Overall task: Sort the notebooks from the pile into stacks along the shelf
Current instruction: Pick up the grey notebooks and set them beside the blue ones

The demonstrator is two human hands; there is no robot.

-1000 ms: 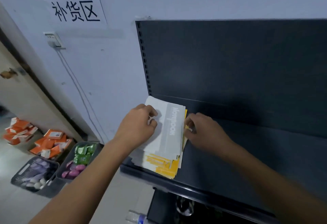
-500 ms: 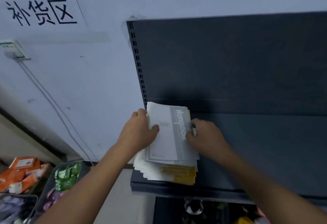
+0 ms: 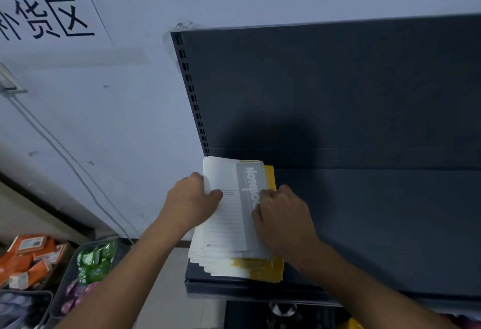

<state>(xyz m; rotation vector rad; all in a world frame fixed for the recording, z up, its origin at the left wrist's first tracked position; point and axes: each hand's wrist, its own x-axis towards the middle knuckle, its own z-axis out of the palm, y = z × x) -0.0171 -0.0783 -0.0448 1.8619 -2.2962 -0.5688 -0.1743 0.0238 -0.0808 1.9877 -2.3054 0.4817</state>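
A pile of notebooks (image 3: 229,263) lies at the left end of the dark shelf (image 3: 377,224). On top is a white and grey notebook (image 3: 229,214) with "Notebook" printed along its grey band. Yellow and white covers fan out underneath. My left hand (image 3: 192,203) grips the top notebook's left edge, thumb on the cover. My right hand (image 3: 281,216) presses on the grey band at the pile's right side, fingers curled over the edge; whether it grips anything is hidden.
The shelf's dark back panel (image 3: 338,89) rises behind, with a slotted upright (image 3: 192,94) at its left. Bins of green and purple packets (image 3: 91,271) and orange boxes (image 3: 28,256) stand on the floor at lower left. A lower shelf (image 3: 283,313) holds more items.
The view has shifted right and down. Both hands stay on the pile; my right hand has slid further onto the top notebook's grey band, and yellow covers now show at the pile's far right.
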